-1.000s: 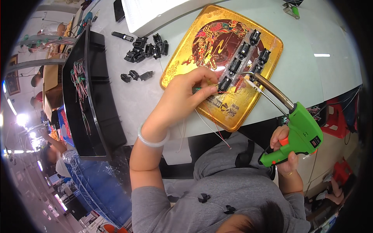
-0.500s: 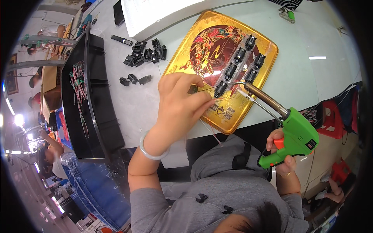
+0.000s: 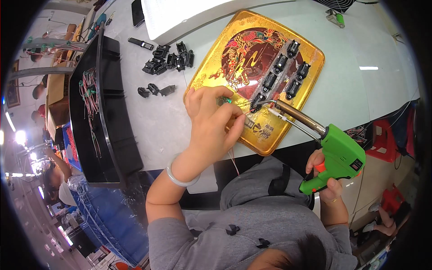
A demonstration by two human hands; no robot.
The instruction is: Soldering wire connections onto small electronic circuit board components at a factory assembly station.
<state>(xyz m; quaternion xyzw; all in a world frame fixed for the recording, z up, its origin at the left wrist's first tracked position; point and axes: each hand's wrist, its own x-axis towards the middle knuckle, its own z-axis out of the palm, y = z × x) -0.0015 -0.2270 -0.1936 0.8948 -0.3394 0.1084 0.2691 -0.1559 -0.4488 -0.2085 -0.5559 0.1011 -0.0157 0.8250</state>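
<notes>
My right hand (image 3: 332, 189) grips a green soldering gun (image 3: 343, 150) with an orange trigger. Its bent tip meets the nearest small black plastic housing (image 3: 257, 101) in a row on a golden tray (image 3: 310, 50). A thin feed tube (image 3: 299, 127) runs under the gun's barrel. My left hand (image 3: 209, 121) is closed at the tray's left edge, pinching thin wires (image 3: 232, 162) that hang below it. A small green part (image 3: 224, 101) shows between its fingers; the wires' ends near the tip are hard to make out.
Loose black housings (image 3: 171, 60) lie left of the tray. Further left stands a black bin (image 3: 110, 112) holding wires with green parts (image 3: 90, 96). A white foam block (image 3: 180, 20) and a phone (image 3: 137, 13) are at the back. A fan (image 3: 335, 3) sits far right.
The soldering gun and its tip have moved slightly left and toward me. My left fingers have curled in more, and the green part shows more clearly. The hanging wires have shifted left.
</notes>
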